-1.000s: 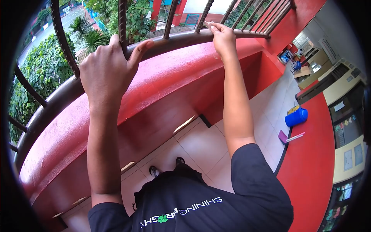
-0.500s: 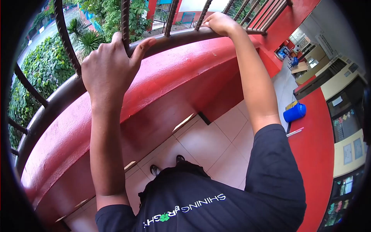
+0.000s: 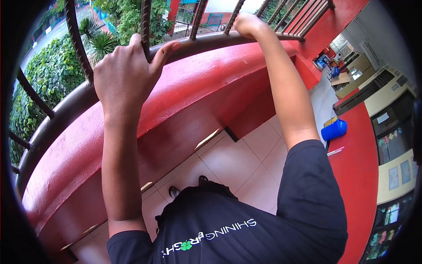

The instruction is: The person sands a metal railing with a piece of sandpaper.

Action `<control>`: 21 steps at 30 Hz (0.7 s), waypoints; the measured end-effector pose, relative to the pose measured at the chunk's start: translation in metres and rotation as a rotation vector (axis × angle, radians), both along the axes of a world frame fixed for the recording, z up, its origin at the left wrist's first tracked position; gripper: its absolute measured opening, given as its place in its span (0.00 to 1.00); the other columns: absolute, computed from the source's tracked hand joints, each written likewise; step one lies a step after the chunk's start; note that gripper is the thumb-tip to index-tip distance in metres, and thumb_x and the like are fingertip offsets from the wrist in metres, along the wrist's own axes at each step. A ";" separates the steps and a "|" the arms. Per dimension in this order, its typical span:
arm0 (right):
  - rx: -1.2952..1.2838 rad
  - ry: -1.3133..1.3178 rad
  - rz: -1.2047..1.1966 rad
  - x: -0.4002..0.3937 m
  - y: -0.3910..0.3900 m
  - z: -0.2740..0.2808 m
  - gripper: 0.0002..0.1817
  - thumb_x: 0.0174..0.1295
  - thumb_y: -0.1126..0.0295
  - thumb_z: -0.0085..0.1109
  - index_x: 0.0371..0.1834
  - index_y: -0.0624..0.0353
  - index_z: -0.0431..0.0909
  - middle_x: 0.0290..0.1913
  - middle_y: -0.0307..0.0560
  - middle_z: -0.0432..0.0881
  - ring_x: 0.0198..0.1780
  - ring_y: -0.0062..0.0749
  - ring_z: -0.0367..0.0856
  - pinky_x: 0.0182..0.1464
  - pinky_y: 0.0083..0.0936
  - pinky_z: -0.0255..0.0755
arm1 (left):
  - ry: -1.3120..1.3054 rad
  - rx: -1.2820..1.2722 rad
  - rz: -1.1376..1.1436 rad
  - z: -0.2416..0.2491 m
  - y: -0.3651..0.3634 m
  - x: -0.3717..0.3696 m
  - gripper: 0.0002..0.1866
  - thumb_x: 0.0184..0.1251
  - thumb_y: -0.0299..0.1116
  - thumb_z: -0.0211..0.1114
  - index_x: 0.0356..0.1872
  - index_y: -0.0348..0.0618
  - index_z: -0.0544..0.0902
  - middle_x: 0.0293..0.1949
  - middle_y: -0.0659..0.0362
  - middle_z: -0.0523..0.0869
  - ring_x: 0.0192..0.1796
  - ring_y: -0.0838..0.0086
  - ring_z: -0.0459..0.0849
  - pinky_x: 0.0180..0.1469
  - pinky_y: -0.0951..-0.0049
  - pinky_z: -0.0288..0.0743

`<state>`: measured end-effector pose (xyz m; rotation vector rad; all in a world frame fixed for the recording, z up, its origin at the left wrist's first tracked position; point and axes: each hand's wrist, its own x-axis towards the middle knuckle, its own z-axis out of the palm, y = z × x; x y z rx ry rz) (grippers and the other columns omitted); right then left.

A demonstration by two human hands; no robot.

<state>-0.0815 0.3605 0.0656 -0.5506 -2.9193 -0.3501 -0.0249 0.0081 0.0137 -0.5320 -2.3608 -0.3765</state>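
My left hand (image 3: 125, 72) is wrapped over the dark metal railing (image 3: 200, 45), beside an upright twisted bar (image 3: 145, 22). Its thumb lies along the top of the rail, and the other fingers are mostly hidden on the far side. Farther along to the right, my right hand (image 3: 249, 25) grips the same railing, fingers curled over it near another bar (image 3: 234, 17). Just below the rail runs a rounded red ledge (image 3: 189, 83) on a low wall. Both arms reach forward from a black printed T-shirt.
Pale tiles (image 3: 228, 163) cover the floor around my feet. To the right, a blue container (image 3: 334, 129) stands on a red surface (image 3: 354, 176) near pale sticks (image 3: 336, 151). Leafy bushes (image 3: 48, 83) grow beyond the railing. A corridor with furniture extends at the upper right.
My right hand's fingers have curled in more tightly over the rail. The left hand keeps its hold, and the view has shifted slightly.
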 end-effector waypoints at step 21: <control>-0.411 0.876 0.001 0.171 -0.016 -0.026 0.14 0.75 0.67 0.57 0.54 0.60 0.88 0.51 0.57 0.90 0.55 0.42 0.89 0.58 0.33 0.77 | 0.099 0.001 -0.055 -0.002 -0.003 -0.002 0.42 0.65 0.77 0.56 0.30 0.38 0.82 0.22 0.48 0.86 0.29 0.52 0.89 0.34 0.57 0.81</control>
